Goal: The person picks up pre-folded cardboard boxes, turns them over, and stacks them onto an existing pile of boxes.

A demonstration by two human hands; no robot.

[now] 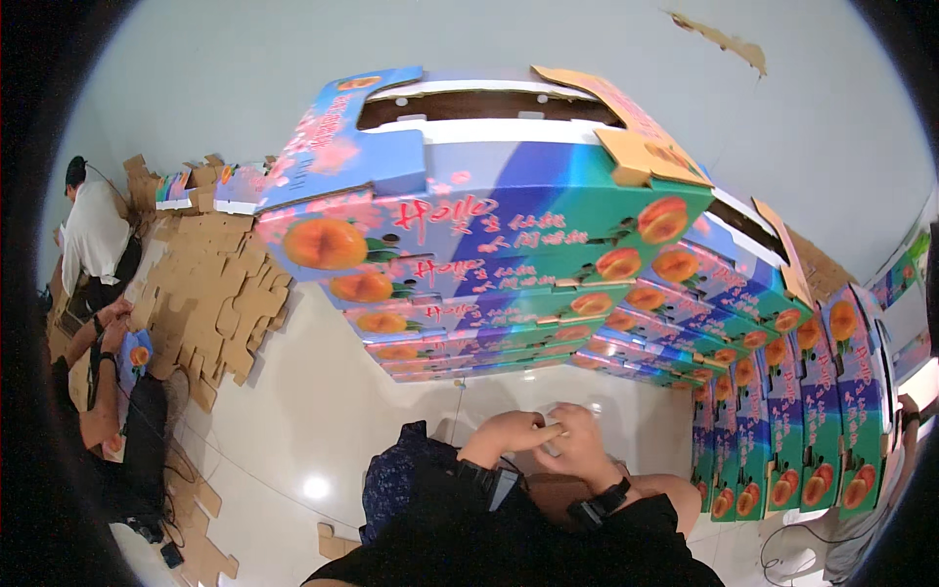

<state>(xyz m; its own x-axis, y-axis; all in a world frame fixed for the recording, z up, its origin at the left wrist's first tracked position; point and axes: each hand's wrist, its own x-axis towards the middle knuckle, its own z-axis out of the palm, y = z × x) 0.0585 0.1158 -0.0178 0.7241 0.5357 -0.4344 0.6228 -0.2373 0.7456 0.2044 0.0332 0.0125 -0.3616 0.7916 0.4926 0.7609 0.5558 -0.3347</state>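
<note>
My left hand (501,436) and my right hand (579,452) meet low in front of me, above my lap. Their fingers are bent and pressed against each other. Whether something small is pinched between them I cannot make out. A dark band with a small black device sits on each wrist. Just beyond my hands rises a tall stack of fruit cartons (469,210), printed in blue, green and pink with orange fruit. The top carton has a long slot in its upper side. Neither hand touches the stack.
A second carton stack (743,259) adjoins on the right, with several more cartons (782,421) standing on edge beside it. Flat brown cardboard sheets (201,284) cover the floor at left. Two people sit there, one handling a printed piece (135,357). Another person's hand (910,409) shows at far right.
</note>
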